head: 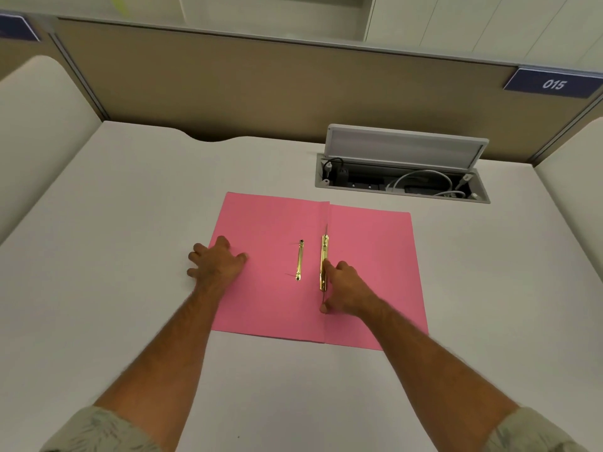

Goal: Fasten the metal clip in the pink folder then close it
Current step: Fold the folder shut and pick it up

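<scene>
Clip being fastened in the open folder

The metal clip [324,263] lay along the fold of the pink folder [375,256], spread open on the bench [130,190]. The right hand [342,285] pinched its lower end; the left hand [217,261] lay flat and empty on the left leaf. Next, I judged, came pressing the prongs flat.

Open folder [368,256] on desk [130,207], cable box [401,187] behind (right), clip [324,262] along fold
</scene>
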`<state>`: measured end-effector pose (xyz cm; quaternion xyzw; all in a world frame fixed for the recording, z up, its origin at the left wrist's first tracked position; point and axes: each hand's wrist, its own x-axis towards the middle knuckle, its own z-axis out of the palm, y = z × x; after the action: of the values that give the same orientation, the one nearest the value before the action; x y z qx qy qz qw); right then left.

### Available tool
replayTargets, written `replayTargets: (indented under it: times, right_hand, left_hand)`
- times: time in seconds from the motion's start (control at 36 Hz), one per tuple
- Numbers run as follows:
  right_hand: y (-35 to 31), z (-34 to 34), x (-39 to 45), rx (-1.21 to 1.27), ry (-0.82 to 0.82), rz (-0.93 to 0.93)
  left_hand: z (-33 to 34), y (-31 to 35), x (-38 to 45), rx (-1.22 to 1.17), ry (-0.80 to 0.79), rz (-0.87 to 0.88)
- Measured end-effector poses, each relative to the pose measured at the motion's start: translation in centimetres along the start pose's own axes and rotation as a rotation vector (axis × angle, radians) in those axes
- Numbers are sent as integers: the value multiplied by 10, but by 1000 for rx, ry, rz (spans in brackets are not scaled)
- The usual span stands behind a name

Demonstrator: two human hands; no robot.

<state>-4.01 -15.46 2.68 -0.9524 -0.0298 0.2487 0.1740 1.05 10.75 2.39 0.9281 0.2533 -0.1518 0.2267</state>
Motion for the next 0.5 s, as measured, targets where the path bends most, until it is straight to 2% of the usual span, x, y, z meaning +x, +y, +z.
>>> replayTargets:
  times: [0.19,0.31,0.5]
  right_hand:
    - [-6,-2,-4,-19,-9,27]
    - [-8,-3,-7,-18,-10,37]
    - [-13,-7,-14,-3,-15,55]
  left_hand:
    - [-14,2,4,-294,16,-168]
    - [-28,-4,4,-411,34,-191]
    - [-61,12,-9,-390,186,-153]
